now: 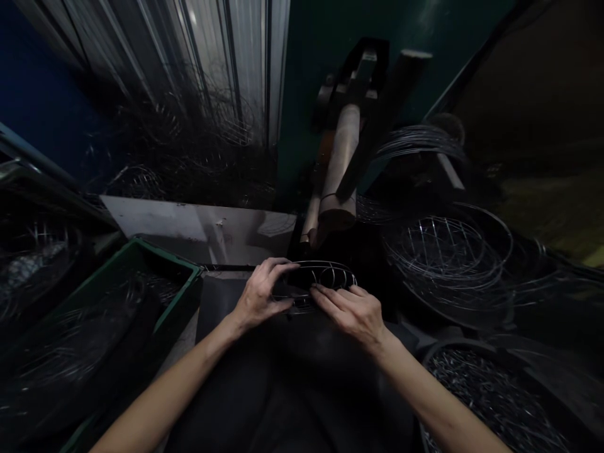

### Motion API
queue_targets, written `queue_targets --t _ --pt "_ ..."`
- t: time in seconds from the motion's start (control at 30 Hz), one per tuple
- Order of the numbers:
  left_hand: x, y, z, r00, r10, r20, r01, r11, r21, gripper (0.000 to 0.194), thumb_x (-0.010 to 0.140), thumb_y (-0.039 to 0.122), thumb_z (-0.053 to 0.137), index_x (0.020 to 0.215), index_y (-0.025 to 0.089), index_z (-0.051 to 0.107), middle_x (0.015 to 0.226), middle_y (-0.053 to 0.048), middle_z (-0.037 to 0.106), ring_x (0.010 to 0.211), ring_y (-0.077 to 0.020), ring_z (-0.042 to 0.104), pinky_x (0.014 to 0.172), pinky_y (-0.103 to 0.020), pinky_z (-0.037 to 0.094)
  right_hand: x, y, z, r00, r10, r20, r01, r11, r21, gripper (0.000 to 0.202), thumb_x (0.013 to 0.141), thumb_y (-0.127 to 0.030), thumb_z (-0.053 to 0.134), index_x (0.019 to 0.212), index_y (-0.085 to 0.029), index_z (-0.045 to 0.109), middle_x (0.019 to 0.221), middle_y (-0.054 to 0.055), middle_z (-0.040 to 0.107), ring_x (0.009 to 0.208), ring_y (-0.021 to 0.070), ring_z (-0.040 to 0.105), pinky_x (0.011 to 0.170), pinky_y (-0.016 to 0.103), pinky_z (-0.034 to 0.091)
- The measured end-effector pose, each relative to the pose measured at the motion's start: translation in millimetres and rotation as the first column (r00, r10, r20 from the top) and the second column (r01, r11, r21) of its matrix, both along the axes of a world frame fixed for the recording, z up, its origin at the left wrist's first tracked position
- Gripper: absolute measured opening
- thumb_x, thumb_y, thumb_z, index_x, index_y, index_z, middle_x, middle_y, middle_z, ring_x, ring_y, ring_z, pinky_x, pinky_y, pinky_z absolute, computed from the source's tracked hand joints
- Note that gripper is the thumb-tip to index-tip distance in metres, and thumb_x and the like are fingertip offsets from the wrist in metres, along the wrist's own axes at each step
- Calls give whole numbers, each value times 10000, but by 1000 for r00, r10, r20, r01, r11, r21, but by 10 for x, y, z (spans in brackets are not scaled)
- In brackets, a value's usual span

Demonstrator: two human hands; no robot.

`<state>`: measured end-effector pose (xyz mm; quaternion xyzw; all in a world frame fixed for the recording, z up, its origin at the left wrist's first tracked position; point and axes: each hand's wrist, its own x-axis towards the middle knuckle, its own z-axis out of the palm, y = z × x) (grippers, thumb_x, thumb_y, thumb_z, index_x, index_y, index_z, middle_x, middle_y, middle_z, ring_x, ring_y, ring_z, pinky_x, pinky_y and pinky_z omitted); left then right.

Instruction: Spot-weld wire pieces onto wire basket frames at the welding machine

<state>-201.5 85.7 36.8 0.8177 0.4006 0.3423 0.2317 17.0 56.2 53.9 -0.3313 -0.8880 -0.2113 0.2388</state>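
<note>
Between my two hands is a round wire frame (325, 264) with curved wires inside its rim, held above my dark lap. My left hand (264, 289) grips its left side, thumb below and fingers on the upper rim. On the right part of the frame lies my right hand (352, 308), its fingers bent over the near wires. What the right fingertips pinch is partly hidden. Just beyond the frame, a machine's thick metal cylinder (342, 157) points toward me, with a dark bar slanting beside it.
Wire rings and grids (443, 251) are piled at the right. Below them a tub (429, 358) holds many small metal pieces. A green crate (189, 267) stands at the left, near a pale sheet panel (189, 229). Tangled wire (189, 145) lies behind that panel.
</note>
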Motion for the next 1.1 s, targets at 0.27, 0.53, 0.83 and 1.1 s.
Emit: queue_targets --t 0.27,0.53,0.83,1.1 --pt "-31 -4 -50 997 -21 -75 22 1000 16 571 718 177 652 1240 238 428 1203 -90 503 1126 -248 497 950 -420 424 6 37 11 1000 19 -10 -19 1000 -12 244 838 -71 531 1026 -161 658 990 28 710 644 68 589 589 257 356" --pt "-60 16 -85 997 -66 -35 67 998 6 592 704 164 665 1244 225 428 1201 -96 488 1123 -247 501 936 -400 440 42 30 23 990 60 127 -73 992 106 266 863 -106 481 1059 -147 656 1115 79 661 606 76 527 545 271 348" --pt "-11 82 -3 992 -105 72 105 995 4 535 715 168 660 1204 217 448 1165 -88 494 1092 -230 513 946 -380 432 76 99 151 982 140 129 -156 979 131 219 856 -120 514 984 -170 684 1054 41 689 585 60 508 523 255 335" --pt "36 208 -181 990 -132 43 132 991 10 583 703 166 667 1232 222 428 1197 -90 470 1129 -243 480 956 -390 421 183 182 45 977 163 135 -177 979 101 196 825 -157 602 1007 -157 673 1035 33 697 592 62 507 535 261 337"
